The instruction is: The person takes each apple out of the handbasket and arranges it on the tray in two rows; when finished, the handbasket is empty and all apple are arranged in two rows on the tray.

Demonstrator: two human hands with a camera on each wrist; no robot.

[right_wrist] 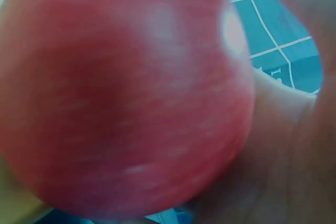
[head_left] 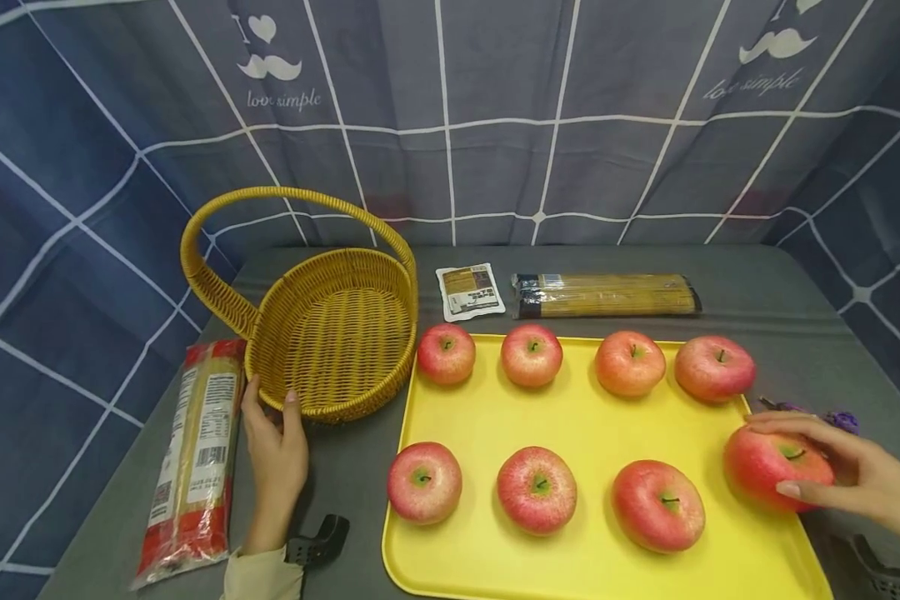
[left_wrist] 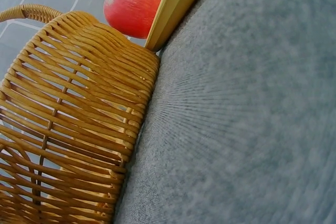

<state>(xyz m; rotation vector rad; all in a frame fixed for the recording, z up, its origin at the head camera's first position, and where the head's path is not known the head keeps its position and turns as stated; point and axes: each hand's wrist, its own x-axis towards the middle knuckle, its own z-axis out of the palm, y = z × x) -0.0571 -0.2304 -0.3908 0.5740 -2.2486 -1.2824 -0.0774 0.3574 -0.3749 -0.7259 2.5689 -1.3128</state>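
The right hand [head_left: 862, 475] has its grip curled round a red apple [head_left: 772, 467] at the front right corner of the yellow tray [head_left: 570, 417], fingers over the top and thumb along the near side. Seven more apples lie on the tray in two rows. The left hand [head_left: 273, 458] has its grip spread, fingertips touching the near rim of the wicker basket [head_left: 330, 333], which stands on the grey desk [head_left: 795, 292] just left of the tray.
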